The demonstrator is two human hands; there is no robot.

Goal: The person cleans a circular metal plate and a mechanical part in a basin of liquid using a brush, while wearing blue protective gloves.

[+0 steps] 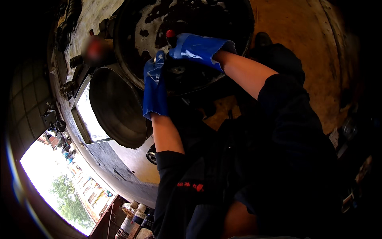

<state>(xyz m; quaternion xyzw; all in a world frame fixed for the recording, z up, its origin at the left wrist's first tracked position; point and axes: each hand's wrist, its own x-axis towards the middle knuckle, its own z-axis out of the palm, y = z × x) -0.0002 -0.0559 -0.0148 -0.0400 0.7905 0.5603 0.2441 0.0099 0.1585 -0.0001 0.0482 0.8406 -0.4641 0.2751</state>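
One dark red-topped object [171, 36] pokes out from the blue-gloved right hand [191, 47], closed around it over a wide round basin [128, 47]. Just beside, the left hand [154, 68] is partly curled; whether it holds anything I cannot tell. Pale patches [145, 32] mottle the basin's dark inside. Near its left edge sits a round tub [115, 107].

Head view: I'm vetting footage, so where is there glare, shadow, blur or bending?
Head view: the opening at lower left glares white, its outer edge bowed; the right glove shines; the red patch is blurred; the right sleeve sinks into shadow.
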